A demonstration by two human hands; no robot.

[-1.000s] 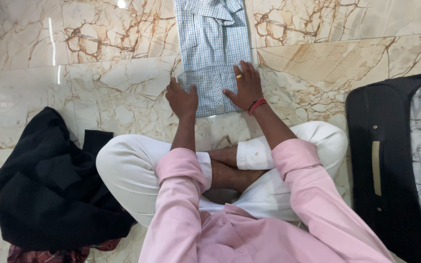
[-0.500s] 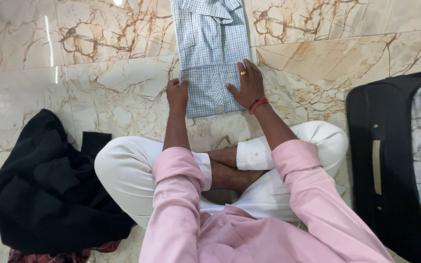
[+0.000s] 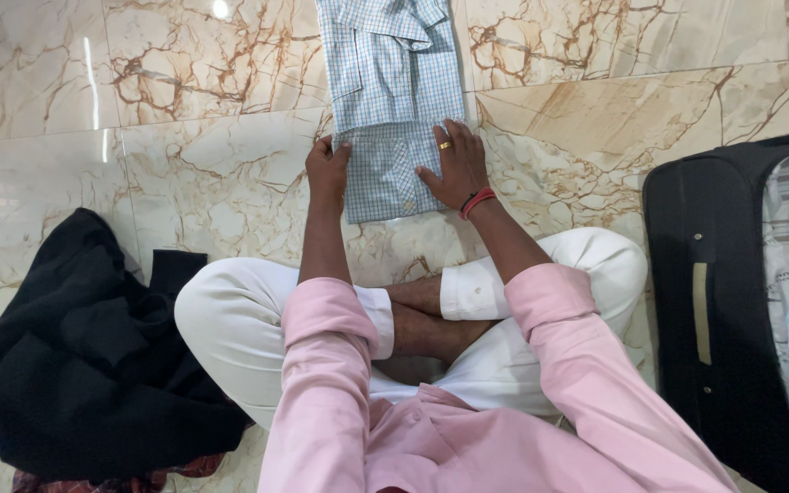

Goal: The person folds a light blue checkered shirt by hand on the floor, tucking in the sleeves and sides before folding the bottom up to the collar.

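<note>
A blue checked shirt (image 3: 393,100) is lying folded on the marble floor (image 3: 184,173), its long axis running straight away from the seated person, collar at the far end and folded hem nearest the knees. The left hand (image 3: 328,170) is pinching the fold's left edge, grip closed on it. The right hand (image 3: 454,166) is pressing flat, fingers spread, on the lower panel.

Our pink shirt with sleeves rolled to the forearms, our white trousers cuffed at the ankles, bare feet, a gold ring on our right hand (image 3: 454,164), red and black thread bands at its wrist, our left hand (image 3: 326,169) unadorned
</note>
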